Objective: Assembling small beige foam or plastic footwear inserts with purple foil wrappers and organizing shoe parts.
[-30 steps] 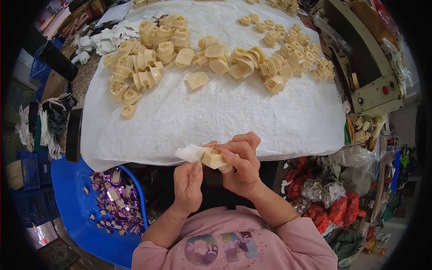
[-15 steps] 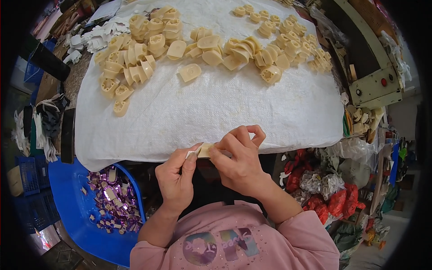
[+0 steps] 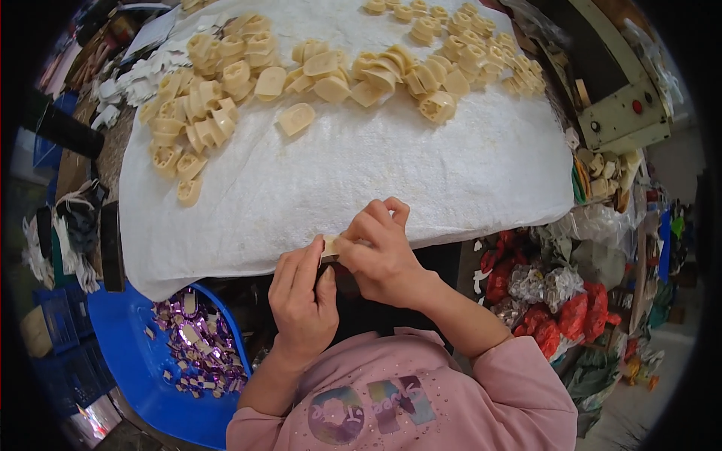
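Observation:
A small cream plastic piece [image 3: 329,246] is held between my two hands at the near edge of the white sheet. My right hand [image 3: 382,255] pinches its right end between thumb and curled fingers. The fingers of my left hand [image 3: 302,297] lie together along its left end, with the thumb lower down. Much of the piece is hidden behind my fingers, so its full shape does not show. Farther up the sheet lie many similar cream plastic pieces [image 3: 210,105], hollow and round-ended, some stacked; a single piece [image 3: 295,119] rests in front of the row.
The white woven sheet [image 3: 346,173] covers the table. A blue tub [image 3: 128,342] with shiny purple pieces [image 3: 197,338] stands below left. White pieces [image 3: 154,71] lie at the far left. Red plastic bags [image 3: 556,327] sit at lower right, and a machine frame [image 3: 624,116] stands at right.
The left thumb has come down from the piece, and the white bit seen by it no longer shows. The hands have shifted slightly, still at the piece. The whole view has shifted a little.

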Demonstrator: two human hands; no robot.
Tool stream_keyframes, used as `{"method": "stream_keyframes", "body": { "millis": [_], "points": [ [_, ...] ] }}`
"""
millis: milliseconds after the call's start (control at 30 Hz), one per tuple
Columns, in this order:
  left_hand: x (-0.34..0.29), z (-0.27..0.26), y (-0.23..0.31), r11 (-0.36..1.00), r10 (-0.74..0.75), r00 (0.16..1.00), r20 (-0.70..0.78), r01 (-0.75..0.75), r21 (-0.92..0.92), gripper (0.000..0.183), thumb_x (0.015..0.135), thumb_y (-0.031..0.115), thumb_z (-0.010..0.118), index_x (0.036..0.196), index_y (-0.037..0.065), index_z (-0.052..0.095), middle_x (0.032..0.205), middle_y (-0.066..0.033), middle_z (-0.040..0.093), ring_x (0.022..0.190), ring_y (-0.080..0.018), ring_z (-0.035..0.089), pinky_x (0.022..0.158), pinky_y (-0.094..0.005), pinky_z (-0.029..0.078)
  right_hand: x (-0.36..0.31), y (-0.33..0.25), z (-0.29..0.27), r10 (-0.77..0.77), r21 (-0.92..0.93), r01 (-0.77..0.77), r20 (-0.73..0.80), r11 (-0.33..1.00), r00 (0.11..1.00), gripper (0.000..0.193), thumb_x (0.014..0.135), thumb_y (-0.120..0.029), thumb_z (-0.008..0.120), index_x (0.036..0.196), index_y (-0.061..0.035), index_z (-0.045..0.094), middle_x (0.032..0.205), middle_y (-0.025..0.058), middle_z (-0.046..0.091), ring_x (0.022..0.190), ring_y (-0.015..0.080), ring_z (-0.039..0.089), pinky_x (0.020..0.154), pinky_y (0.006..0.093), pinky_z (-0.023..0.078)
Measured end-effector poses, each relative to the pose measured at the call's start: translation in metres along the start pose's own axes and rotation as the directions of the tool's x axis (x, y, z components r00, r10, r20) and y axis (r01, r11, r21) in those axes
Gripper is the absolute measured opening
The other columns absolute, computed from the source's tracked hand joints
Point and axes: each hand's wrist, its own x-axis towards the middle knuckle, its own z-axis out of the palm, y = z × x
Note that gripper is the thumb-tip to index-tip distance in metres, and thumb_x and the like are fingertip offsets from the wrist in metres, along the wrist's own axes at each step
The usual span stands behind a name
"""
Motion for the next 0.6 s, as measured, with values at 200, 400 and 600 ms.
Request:
{"method": "stream_keyframes", "body": {
  "millis": [200, 400, 600],
  "points": [
    [-0.001, 0.0, -0.012, 0.871, -0.23, 0.971, 0.067, 0.236, -0.432, 0.021, 0.093, 0.009, 0.056, 0.109, -0.001, 0.064, 0.096, -0.0094, 0.063, 0.082, -0.0151, 0.058, 0.073, -0.0273, 0.048, -0.006, 0.01, -0.004, 0.021, 0.203, 0.002, -0.111, 0.979, 0.994, 0.027, 0.065, 0.001, 0.065, 0.09, -0.0077, 0.06, 0.082, 0.0048, 0.048, 0.08, 0.0226, 0.046, 0.077, 0.0407, 0.028],
    [0.001, 0.002, -0.02, 0.889, -0.089, 0.996, -0.027, 0.068, -0.453, 0.011, 0.087, 0.012, 0.065, 0.091, 0.002, 0.07, 0.08, -0.0048, 0.056, 0.074, -0.0133, 0.051, 0.065, -0.0223, 0.043, -0.01, 0.004, -0.004, 0.039, 0.495, -0.023, -0.023, 0.868, 0.999, 0.026, 0.067, 0.003, 0.062, 0.09, -0.0069, 0.059, 0.082, 0.0072, 0.049, 0.08, 0.0246, 0.047, 0.076, 0.0354, 0.031],
    [-0.001, -0.004, -0.022, 0.874, 0.02, 1.0, -0.005, -0.02, -0.486, 0.016, 0.082, 0.016, 0.071, 0.089, 0.002, 0.07, 0.081, -0.0041, 0.057, 0.073, -0.0169, 0.049, 0.065, -0.0278, 0.042, -0.012, 0.002, -0.006, 0.076, 0.528, -0.033, -0.059, 0.848, 0.995, 0.026, 0.069, 0.004, 0.061, 0.092, -0.0076, 0.059, 0.082, 0.007, 0.048, 0.08, 0.0245, 0.047, 0.078, 0.0353, 0.031]
  ]
}}
